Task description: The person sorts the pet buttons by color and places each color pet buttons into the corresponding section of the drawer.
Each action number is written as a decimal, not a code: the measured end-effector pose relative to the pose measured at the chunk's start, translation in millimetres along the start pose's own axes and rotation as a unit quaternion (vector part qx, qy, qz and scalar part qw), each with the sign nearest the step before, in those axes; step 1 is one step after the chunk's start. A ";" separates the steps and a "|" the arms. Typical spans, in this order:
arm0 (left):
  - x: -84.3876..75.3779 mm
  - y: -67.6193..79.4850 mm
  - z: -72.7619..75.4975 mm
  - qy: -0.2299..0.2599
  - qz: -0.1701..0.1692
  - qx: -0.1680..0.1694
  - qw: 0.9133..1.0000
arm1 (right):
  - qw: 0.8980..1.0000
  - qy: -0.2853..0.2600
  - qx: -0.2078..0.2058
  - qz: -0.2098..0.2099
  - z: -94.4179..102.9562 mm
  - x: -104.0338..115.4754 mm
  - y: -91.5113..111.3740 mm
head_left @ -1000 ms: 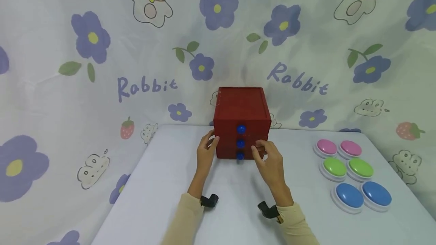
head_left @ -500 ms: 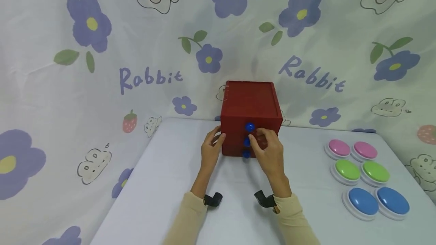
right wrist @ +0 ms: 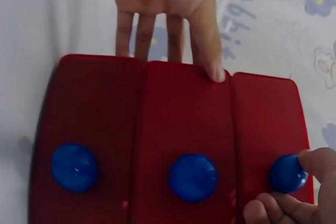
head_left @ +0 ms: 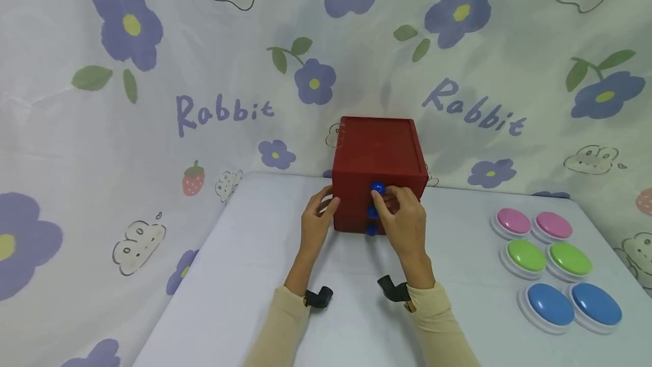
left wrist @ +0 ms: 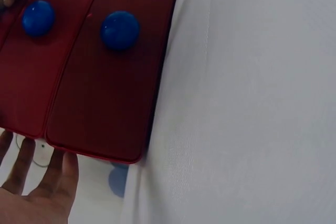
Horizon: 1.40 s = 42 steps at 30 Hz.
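Observation:
A small red drawer box [head_left: 379, 146] with three drawers stands at the table's back, a round blue knob on each drawer front. My right hand [head_left: 407, 222] is at the top knob [head_left: 378, 187]; in the right wrist view, its thumb and fingers pinch that top knob [right wrist: 287, 174]. The middle knob [right wrist: 192, 177] and bottom knob [right wrist: 74, 167] are free of the hand. My left hand [head_left: 314, 225] touches the box's left side, its thumb at the front edge and its fingers stretched along the side, as the left wrist view also shows. All drawers look closed.
On the right of the white table [head_left: 244, 276] sit pairs of round push buttons: pink [head_left: 513, 220], green [head_left: 527, 255] and blue [head_left: 551, 303]. Close behind the box hangs a cloth [head_left: 382, 84] printed with flowers and rabbits.
My right hand has moved up and left from the box's right front to the top knob and now pinches it. The left hand stays at the box's left side. The head view has shifted slightly.

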<state>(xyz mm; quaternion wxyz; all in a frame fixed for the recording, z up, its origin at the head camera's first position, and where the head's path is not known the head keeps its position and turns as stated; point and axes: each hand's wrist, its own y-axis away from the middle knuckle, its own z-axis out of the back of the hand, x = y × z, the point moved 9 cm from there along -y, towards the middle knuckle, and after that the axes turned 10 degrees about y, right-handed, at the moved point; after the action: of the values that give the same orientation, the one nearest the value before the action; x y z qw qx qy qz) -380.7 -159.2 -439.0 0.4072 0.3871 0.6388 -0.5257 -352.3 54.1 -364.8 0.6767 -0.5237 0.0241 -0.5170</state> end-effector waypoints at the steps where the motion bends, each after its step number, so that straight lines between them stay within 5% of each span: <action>1: -1.0 -0.8 0.1 -0.001 0.000 0.001 1.000 | 1.000 -0.003 -0.003 0.000 0.2 0.7 -0.9; 31: -0.7 -2.6 3.6 -0.006 0.008 0.014 1.000 | 1.000 -0.025 0.003 0.016 10.9 7.3 10.2; 38: 38.2 -11.3 9.1 0.013 0.016 0.008 1.000 | 1.000 -0.025 0.005 0.015 14.8 10.0 14.7; 42: 37.9 -11.6 8.0 0.016 0.009 0.007 1.000 | 1.000 -0.027 0.003 0.015 17.4 10.8 16.3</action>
<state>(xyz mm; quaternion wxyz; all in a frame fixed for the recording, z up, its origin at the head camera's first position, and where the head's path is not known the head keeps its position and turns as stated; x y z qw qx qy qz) -404.5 -166.3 -470.9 0.3994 0.4039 0.6378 -0.5201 -326.3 56.8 -363.5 0.6862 -0.5352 0.0115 -0.4926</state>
